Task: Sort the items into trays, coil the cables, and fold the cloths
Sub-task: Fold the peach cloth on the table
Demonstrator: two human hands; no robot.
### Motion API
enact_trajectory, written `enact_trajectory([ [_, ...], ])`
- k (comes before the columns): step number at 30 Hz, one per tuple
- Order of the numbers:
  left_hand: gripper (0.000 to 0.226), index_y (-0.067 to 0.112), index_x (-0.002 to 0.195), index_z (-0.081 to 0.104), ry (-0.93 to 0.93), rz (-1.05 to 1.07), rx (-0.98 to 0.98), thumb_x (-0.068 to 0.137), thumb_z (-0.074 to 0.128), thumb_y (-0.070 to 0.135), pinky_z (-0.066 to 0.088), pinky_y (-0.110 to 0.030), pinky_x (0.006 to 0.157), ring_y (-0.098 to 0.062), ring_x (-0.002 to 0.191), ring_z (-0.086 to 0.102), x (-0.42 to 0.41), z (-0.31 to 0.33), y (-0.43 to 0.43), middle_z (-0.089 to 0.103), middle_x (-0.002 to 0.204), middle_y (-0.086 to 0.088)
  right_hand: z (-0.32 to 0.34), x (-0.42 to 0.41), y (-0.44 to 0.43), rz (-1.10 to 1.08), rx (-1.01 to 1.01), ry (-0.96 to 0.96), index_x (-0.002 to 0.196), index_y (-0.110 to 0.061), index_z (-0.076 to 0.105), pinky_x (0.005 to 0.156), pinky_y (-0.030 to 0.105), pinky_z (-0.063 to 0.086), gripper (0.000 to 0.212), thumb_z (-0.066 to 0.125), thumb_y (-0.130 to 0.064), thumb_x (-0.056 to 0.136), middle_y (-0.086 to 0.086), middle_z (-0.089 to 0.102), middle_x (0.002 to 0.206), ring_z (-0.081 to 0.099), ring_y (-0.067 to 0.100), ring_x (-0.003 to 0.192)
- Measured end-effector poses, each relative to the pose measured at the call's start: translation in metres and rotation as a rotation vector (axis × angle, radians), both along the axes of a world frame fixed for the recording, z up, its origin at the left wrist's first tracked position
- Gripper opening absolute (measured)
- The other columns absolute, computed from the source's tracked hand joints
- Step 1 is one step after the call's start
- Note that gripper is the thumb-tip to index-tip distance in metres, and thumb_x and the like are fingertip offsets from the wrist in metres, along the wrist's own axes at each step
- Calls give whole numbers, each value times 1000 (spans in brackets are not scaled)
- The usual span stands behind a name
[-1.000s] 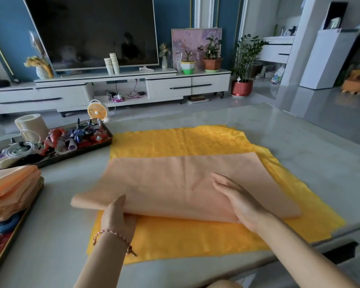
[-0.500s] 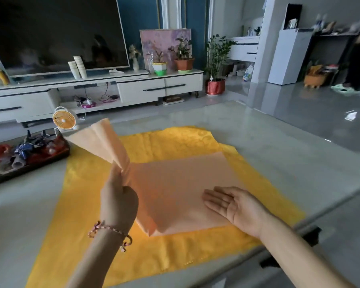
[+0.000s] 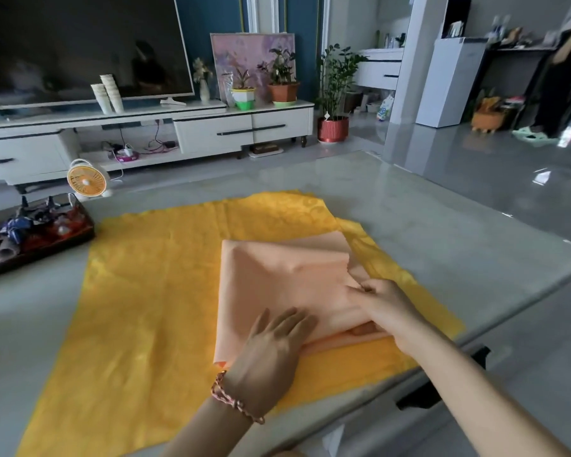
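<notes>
A peach cloth [image 3: 277, 278] lies folded over on itself on top of a spread yellow cloth [image 3: 152, 291] on the grey table. My left hand [image 3: 271, 351] presses flat on the peach cloth's near edge, fingers straight. At the cloth's right edge, my right hand [image 3: 381, 303] pinches the folded layers, thumb under the edge and fingers on top. A dark tray [image 3: 43, 240] with red and blue items sits at the far left.
The table's right edge [image 3: 475, 324] runs close beside my right arm. A small orange fan [image 3: 84, 179] stands behind the tray. A white TV cabinet [image 3: 211, 130] and potted plants line the far wall.
My left hand carried the cloth's left half over to the right and laid it down, then went flat on it. My right hand moved from resting flat to pinching the right edge.
</notes>
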State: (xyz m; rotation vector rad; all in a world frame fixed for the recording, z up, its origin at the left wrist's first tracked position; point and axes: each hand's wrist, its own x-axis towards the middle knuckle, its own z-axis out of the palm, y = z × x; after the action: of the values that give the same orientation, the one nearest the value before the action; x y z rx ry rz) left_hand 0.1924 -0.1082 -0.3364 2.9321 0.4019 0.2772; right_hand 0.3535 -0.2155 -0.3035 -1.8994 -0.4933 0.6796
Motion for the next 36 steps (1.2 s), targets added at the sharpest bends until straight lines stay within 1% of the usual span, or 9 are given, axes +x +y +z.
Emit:
enact_trajectory([
  [4, 66, 20, 144, 32, -60, 51, 78, 85, 50, 0, 6, -49, 115, -16, 142, 24, -10, 10, 3, 32, 151, 3, 0, 0, 5, -24, -107, -285, 70, -10, 39, 48, 30, 41, 20, 53, -11, 84, 9, 34, 69, 41, 23, 58],
  [8, 80, 6, 103, 71, -120, 139, 169, 26, 78, -13, 47, -62, 78, -33, 98, 67, -30, 12, 17, 70, 105, -12, 1, 11, -3, -138, -205, -495, 58, -15, 29, 48, 28, 20, 29, 49, -7, 77, 0, 30, 55, 29, 19, 51],
  [16, 61, 7, 134, 49, -127, 285, 19, 76, 49, -11, 26, -47, 111, -32, 136, 35, -44, 1, 22, 41, 143, -13, -1, 18, -10, -29, -373, -437, 59, -17, 24, 48, 27, 14, 32, 47, -9, 79, -2, 25, 56, 24, 17, 50],
  [19, 51, -1, 93, 71, -207, 248, 12, 45, 83, -10, 57, -38, 62, -31, 82, 71, -41, 9, 16, 72, 94, -15, -4, 14, -6, -20, -298, -570, 59, -20, 21, 47, 27, 13, 35, 44, -4, 80, -4, 25, 55, 21, 15, 49],
  [21, 43, 3, 70, 68, -165, 271, 33, 33, 85, -9, 42, -20, 36, -21, 50, 64, -41, 19, 11, 68, 65, -7, -7, 13, -5, -24, -311, -634, 60, -26, 19, 44, 26, 13, 41, 46, -8, 85, -8, 26, 56, 23, 11, 47],
  [24, 42, 7, 54, 57, -145, 274, 73, 27, 83, -11, 28, -16, 30, -20, 35, 53, -37, 20, 10, 56, 49, -3, -13, 12, -6, 8, -412, -680, 70, -24, 37, 45, 26, 20, 25, 45, -18, 93, -8, 38, 65, 36, 11, 53],
  [28, 31, 4, 90, 62, -22, 316, 122, 63, 74, -3, 49, -22, 55, -20, 82, 65, -29, 24, 2, 63, 89, -6, -23, 2, -6, 1, -510, -809, 111, -10, 44, 62, 29, 30, 17, 39, -18, 97, 6, 55, 107, 53, 25, 97],
  [32, 50, -4, 74, 71, 14, 229, 213, 27, 77, -16, 50, -27, 38, -31, 70, 71, -42, 17, 5, 71, 76, -15, -32, -5, -5, -26, -659, -1022, 136, -12, 28, 82, 27, 36, 44, 38, -11, 93, 7, 45, 123, 45, 24, 110],
  [36, 61, 1, 87, 75, -1, 182, 240, 27, 73, -9, 55, -28, 51, -29, 81, 71, -54, 4, 15, 73, 93, -13, -26, -10, -2, -66, -632, -1097, 139, -7, 33, 95, 35, 35, 55, 46, -3, 86, 14, 43, 131, 43, 32, 116],
])
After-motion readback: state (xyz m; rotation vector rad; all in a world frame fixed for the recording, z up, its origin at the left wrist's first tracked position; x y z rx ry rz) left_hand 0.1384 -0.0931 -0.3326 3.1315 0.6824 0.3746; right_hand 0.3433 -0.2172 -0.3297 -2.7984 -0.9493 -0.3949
